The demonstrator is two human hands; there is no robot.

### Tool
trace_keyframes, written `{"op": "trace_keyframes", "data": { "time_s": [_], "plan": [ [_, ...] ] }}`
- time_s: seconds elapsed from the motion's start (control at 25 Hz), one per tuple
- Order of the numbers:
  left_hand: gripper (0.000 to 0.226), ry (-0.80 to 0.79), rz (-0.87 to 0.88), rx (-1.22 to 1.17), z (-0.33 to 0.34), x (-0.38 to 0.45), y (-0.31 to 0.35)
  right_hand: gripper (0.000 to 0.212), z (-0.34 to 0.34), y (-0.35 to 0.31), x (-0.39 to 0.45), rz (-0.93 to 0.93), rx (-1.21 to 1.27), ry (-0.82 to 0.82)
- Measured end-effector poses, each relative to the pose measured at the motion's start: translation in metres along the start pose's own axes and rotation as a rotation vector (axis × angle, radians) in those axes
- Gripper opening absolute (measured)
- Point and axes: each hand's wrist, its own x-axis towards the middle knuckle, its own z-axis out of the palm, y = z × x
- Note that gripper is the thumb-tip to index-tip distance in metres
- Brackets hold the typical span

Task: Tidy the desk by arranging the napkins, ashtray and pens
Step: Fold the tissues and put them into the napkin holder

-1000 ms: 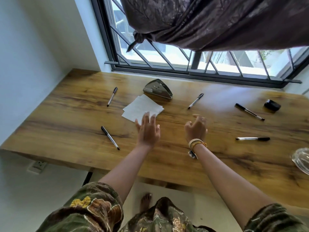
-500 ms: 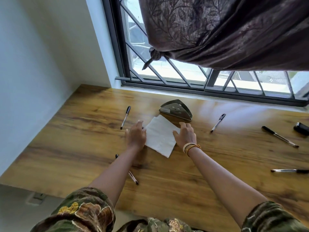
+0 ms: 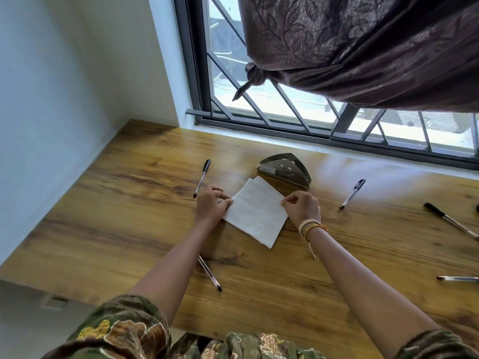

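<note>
A small stack of white napkins (image 3: 255, 212) lies on the wooden desk (image 3: 129, 216). My left hand (image 3: 210, 204) pinches the stack's left corner and my right hand (image 3: 302, 207) pinches its right corner. Just behind stands a triangular metal napkin holder (image 3: 283, 171). Several black-capped pens lie scattered: one far left (image 3: 202, 178), one partly under my left forearm (image 3: 211, 275), one right of the holder (image 3: 353, 193), and two at the right edge (image 3: 451, 221) (image 3: 457, 278). No ashtray is in view.
A barred window (image 3: 285, 110) runs along the desk's far edge, with a knotted brown curtain (image 3: 363, 53) hanging over it. A white wall (image 3: 64, 86) bounds the desk on the left. The near desk edge is by my patterned clothing.
Both hands went forward from hovering over the desk to the napkins and now pinch the stack's two side corners. The view shifted closer and leftward.
</note>
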Motion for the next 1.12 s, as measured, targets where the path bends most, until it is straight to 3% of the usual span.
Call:
{"op": "trace_keyframes", "data": {
  "time_s": [0.44,0.6,0.76,0.92,1.04,1.12],
  "plan": [
    [0.016,-0.044,-0.022,0.001,-0.005,0.003,-0.001,0.013,0.005,-0.006,-0.004,0.269,0.133,0.092],
    [0.028,-0.029,-0.031,-0.020,-0.004,0.003,0.002,0.015,0.006,-0.007,0.001,0.312,0.067,0.021],
    [0.021,-0.055,-0.010,-0.006,-0.003,0.003,0.002,0.041,0.004,-0.014,-0.001,0.203,-0.169,0.009],
    [0.024,-0.057,-0.015,0.056,-0.001,0.003,0.004,0.053,0.003,-0.017,0.003,0.174,-0.215,-0.160],
    [0.044,0.037,0.149,0.253,0.008,-0.015,0.011,0.040,-0.001,-0.019,0.010,0.224,-0.107,-0.237],
    [0.051,-0.061,0.364,0.332,0.013,-0.027,0.017,0.023,-0.004,-0.019,0.011,0.218,-0.014,-0.244]
  ]
}}
